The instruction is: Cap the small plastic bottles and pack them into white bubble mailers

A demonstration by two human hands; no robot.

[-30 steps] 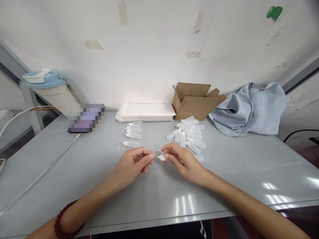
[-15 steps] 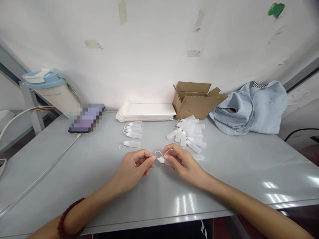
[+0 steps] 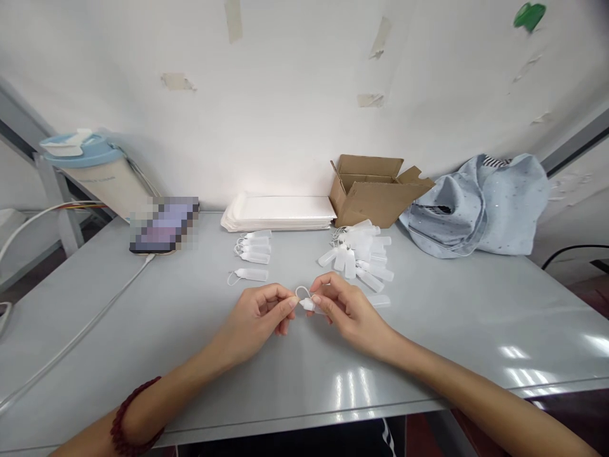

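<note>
My right hand [image 3: 349, 314] pinches a small white dropper bottle [image 3: 307, 305], its pointed nozzle facing left. A thin white cord [image 3: 302, 289] arches in a loop over the nozzle, between the fingertips of both hands. At the cord's left end, my left hand [image 3: 264, 314] is closed in a pinch, close by the nozzle tip; the pinched end itself is hidden. Beyond my left hand lie several similar bottles [image 3: 253, 275] with looped cords, in a column. A heap of such bottles [image 3: 349, 263] lies beyond my right hand, and a single bottle [image 3: 379, 301] is partly behind it.
At the back, a stack of white sheets or sleeves [image 3: 285, 212] sits beside an open cardboard box [image 3: 380, 200]. A light blue cloth bag [image 3: 504, 209] lies at right. A phone [image 3: 166, 225] with its cable [image 3: 95, 317] and a blue-lidded tumbler [image 3: 104, 178] are at left.
Almost nothing differs. Both hands hold the same pinch on the bottle and cord, with a slight shift of the fingers around the loop.
</note>
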